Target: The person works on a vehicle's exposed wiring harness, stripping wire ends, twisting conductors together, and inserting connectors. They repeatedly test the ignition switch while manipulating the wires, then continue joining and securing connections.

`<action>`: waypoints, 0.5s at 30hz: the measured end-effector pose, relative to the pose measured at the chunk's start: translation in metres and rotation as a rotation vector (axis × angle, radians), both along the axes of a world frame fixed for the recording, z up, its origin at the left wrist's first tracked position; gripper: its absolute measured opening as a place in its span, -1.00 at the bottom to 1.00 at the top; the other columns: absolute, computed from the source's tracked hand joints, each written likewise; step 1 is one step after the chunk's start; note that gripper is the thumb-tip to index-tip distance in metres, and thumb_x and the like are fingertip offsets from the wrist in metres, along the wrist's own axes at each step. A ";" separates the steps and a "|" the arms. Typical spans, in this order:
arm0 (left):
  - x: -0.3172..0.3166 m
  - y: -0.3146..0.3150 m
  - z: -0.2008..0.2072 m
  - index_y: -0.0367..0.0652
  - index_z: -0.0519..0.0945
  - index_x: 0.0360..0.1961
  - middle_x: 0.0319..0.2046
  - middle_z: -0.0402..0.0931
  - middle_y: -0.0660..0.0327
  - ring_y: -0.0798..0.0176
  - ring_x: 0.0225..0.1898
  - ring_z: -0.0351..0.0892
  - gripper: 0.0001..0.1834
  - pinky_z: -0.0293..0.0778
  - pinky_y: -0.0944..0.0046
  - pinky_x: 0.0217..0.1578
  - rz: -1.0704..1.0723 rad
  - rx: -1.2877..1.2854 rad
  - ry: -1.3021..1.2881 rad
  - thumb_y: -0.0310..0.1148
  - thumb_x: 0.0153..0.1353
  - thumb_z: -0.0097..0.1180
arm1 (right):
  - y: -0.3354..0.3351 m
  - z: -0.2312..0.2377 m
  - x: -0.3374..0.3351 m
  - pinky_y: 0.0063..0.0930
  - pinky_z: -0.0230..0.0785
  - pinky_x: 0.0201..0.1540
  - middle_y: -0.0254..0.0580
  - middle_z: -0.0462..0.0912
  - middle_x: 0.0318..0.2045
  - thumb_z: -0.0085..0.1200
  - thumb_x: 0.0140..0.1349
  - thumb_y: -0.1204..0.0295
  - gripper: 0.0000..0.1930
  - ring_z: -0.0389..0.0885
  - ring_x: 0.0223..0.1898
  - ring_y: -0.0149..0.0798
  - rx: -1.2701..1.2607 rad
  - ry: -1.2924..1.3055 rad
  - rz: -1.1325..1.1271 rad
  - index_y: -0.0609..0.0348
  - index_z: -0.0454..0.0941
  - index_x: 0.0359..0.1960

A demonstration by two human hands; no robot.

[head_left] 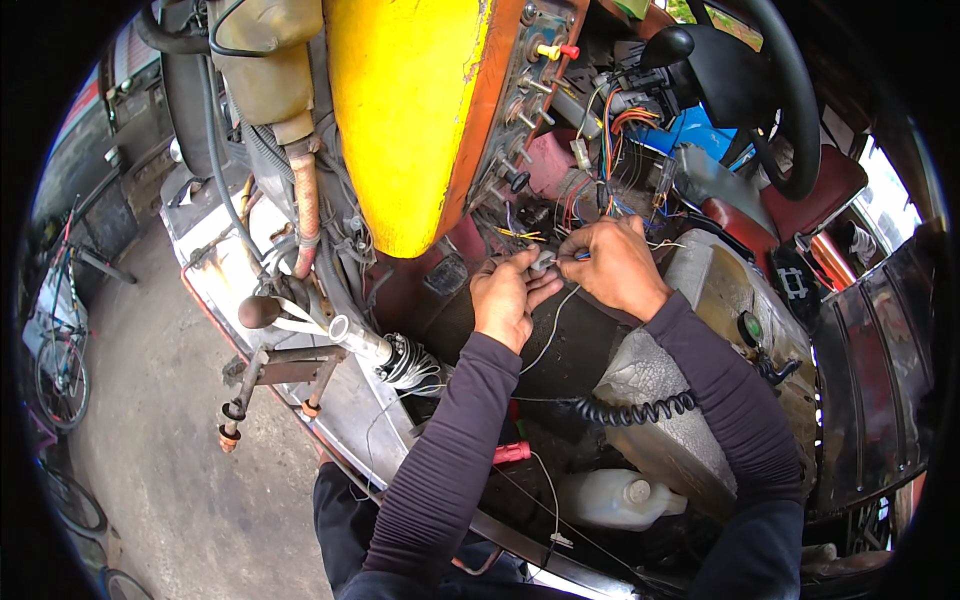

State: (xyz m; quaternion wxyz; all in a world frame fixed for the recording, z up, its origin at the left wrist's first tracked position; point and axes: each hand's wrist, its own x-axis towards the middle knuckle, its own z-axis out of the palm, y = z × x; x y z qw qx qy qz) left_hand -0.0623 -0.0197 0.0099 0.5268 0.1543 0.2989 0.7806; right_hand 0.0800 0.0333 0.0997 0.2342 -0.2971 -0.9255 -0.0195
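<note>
Both of my hands meet in front of the wiring, fingertips almost touching. My left hand [505, 302] pinches a small whitish piece that looks like a wire connector [543, 260]. My right hand [618, 268] is closed in a pinch on a small blue piece [582, 255], mostly hidden by the fingers. A white wire [549, 340] hangs in a curve below the hands. Behind them, a bundle of loose coloured wires [607, 150] comes down from the steering column. Several short yellow wire ends [520, 236] lie just beyond my left fingers.
An orange and yellow panel [410, 120] with switches stands ahead, and a black steering wheel [800, 110] far right. A coiled black cable [635, 410], a whitish plastic jug [620, 500] and a red-handled tool [512, 452] lie nearer. A lever [262, 312] stands left.
</note>
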 end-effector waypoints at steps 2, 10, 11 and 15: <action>0.000 0.000 -0.001 -0.40 0.56 -0.12 -0.27 0.62 0.01 0.11 -0.27 0.69 -0.80 0.79 0.02 -0.17 0.002 0.013 -0.004 -0.44 0.37 0.17 | -0.003 0.002 -0.002 -0.16 0.18 0.03 -0.13 0.77 -0.40 0.35 0.04 0.27 -0.82 0.72 -0.22 -0.06 0.004 0.000 -0.003 0.06 0.80 -0.39; 0.002 0.003 -0.001 -0.36 0.55 -0.12 -0.27 0.63 0.03 0.13 -0.29 0.69 -0.82 0.79 0.03 -0.19 0.003 0.022 -0.008 -0.44 0.37 0.18 | 0.002 -0.004 -0.003 -0.15 0.23 0.07 -0.14 0.77 -0.39 0.37 0.02 0.29 -0.84 0.69 -0.17 -0.07 0.039 -0.006 -0.003 0.05 0.79 -0.39; 0.002 0.003 -0.001 -0.36 0.55 -0.12 -0.27 0.63 0.03 0.13 -0.29 0.69 -0.82 0.79 0.03 -0.19 0.007 0.019 -0.009 -0.44 0.37 0.18 | 0.002 -0.005 -0.003 -0.15 0.23 0.07 -0.14 0.77 -0.39 0.37 0.02 0.29 -0.84 0.69 -0.17 -0.07 0.046 -0.006 0.000 0.05 0.79 -0.39; 0.002 0.004 -0.001 -0.35 0.54 -0.13 -0.26 0.62 0.04 0.14 -0.28 0.68 -0.82 0.79 0.03 -0.18 0.003 0.019 -0.014 -0.44 0.37 0.18 | 0.002 -0.004 -0.004 -0.16 0.24 0.07 -0.14 0.77 -0.40 0.36 0.03 0.29 -0.84 0.69 -0.18 -0.07 0.051 -0.002 0.001 0.06 0.78 -0.41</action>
